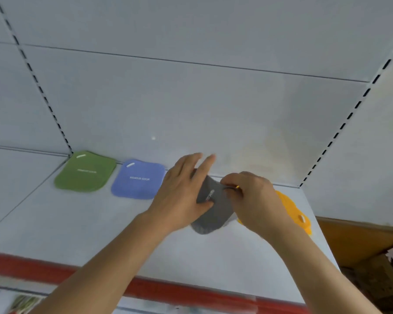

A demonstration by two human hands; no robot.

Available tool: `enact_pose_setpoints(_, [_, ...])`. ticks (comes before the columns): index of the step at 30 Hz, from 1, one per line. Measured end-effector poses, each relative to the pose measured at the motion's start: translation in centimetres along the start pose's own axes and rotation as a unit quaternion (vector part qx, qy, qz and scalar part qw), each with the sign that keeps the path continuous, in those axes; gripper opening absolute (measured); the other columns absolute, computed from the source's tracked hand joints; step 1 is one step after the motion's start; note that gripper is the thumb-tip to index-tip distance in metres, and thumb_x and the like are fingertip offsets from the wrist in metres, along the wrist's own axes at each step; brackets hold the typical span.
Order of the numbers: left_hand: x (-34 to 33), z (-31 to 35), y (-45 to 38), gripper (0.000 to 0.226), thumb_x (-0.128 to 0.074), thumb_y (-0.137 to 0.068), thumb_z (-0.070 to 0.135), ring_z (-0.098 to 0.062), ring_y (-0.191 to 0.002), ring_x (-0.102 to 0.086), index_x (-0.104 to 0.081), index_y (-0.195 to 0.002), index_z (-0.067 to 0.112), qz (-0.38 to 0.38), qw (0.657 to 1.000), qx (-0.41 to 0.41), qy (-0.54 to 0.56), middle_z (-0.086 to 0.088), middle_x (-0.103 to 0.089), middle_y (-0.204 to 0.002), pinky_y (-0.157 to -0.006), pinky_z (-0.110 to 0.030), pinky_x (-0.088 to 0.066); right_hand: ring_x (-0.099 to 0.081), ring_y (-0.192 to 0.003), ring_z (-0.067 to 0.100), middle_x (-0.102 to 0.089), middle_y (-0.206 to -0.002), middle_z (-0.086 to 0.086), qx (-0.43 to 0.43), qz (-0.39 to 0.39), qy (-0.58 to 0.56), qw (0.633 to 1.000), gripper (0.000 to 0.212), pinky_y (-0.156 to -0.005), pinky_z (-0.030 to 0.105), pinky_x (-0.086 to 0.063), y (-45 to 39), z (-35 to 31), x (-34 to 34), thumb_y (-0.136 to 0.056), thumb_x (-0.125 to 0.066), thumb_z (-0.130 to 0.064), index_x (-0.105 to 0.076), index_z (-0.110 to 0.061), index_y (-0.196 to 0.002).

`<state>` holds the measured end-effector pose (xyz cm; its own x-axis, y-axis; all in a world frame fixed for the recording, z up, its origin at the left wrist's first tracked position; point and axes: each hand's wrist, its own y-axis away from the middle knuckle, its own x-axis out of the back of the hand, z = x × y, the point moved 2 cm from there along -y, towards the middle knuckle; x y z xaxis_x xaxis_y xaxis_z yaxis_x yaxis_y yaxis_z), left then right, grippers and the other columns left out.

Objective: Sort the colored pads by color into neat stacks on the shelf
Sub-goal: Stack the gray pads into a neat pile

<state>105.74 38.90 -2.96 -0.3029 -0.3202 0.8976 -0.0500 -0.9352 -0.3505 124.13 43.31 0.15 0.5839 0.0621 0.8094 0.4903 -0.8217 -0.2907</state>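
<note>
Both hands held the grey pad (213, 209) above the shelf (100, 234), its lower edge just off the surface. The left hand (182, 193) pinched it, thumb on top and fingers (204, 164) extended behind; the right hand (254, 198) curled round its upper edge. Left of it lay the blue pad (137, 179), then the green pad (85, 172) at the back corner. Right of it, the yellow pad (293, 211) overhung the shelf's end. The shelf in front of it lay bare.

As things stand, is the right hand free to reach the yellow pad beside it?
Probably not yet: the right hand is pinching the grey pad together with the left hand. The yellow pad lies partly beneath that hand, otherwise unobstructed.
</note>
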Motion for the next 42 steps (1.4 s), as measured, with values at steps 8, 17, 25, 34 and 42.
enact_pose_setpoints(8, [3.9, -0.3, -0.4, 0.033, -0.065, -0.096, 0.038, -0.024, -0.073, -0.056, -0.044, -0.075, 0.024, -0.105, 0.982, 0.103, 0.116, 0.006, -0.055, -0.068, -0.062, -0.037, -0.041, -0.070, -0.091, 0.001, -0.076, -0.100, -0.015, -0.001, 0.106, -0.140, 0.984, 0.019, -0.081, 0.012, -0.051, -0.9, -1.8, 2.7, -0.097, -0.068, -0.015, -0.072, -0.023, -0.114])
enact_pose_setpoints(17, [2.4, -6.6, 3.0, 0.048, -0.051, -0.105, 0.045, -0.012, -0.054, -0.036, -0.037, -0.069, 0.017, 0.032, 0.951, 0.210, 0.223, 0.007, -0.034, -0.053, -0.055, -0.028, -0.029, -0.062, -0.107, 0.029, -0.065, -0.107, 0.005, -0.200, -0.110, 0.127, 0.965, 0.046, -0.082, 0.037, -0.049, 1.4, 3.9, -4.9, -0.089, -0.062, -0.061, -0.062, -0.021, -0.112])
enact_pose_setpoints(25, [2.9, -7.7, 3.9, 0.019, -0.056, -0.104, 0.027, -0.018, -0.090, -0.066, -0.063, -0.122, 0.031, 0.030, 0.941, 0.229, 0.248, 0.003, -0.072, -0.096, -0.083, -0.035, -0.054, -0.057, -0.101, 0.023, -0.060, -0.101, -0.001, -0.267, -0.122, 0.064, 0.954, 0.056, -0.076, 0.035, -0.046, 0.3, 4.2, -5.0, -0.069, -0.082, -0.056, -0.057, -0.020, -0.104])
enact_pose_setpoints(34, [2.9, -8.0, 3.8, 0.019, -0.054, -0.105, 0.036, -0.022, -0.076, -0.058, -0.062, -0.101, 0.019, 0.020, 0.916, 0.271, 0.296, -0.006, -0.062, -0.082, -0.071, -0.035, -0.045, -0.068, -0.068, 0.028, -0.067, -0.073, 0.001, -0.189, -0.065, 0.005, 0.980, 0.010, -0.052, 0.035, -0.052, -0.4, 1.0, -3.9, -0.090, -0.055, -0.014, -0.055, -0.022, -0.097])
enact_pose_setpoints(42, [3.3, -8.3, 3.2, 0.016, -0.056, -0.106, 0.033, -0.025, -0.109, -0.065, -0.070, -0.113, 0.035, 0.064, 0.839, 0.296, 0.453, 0.001, -0.073, -0.112, -0.099, -0.046, -0.050, -0.068, -0.065, 0.020, -0.075, -0.077, -0.001, -0.141, 0.108, -0.294, 0.939, 0.038, -0.056, 0.037, -0.058, 0.9, -1.9, 2.3, -0.095, -0.060, 0.001, -0.079, -0.032, -0.096])
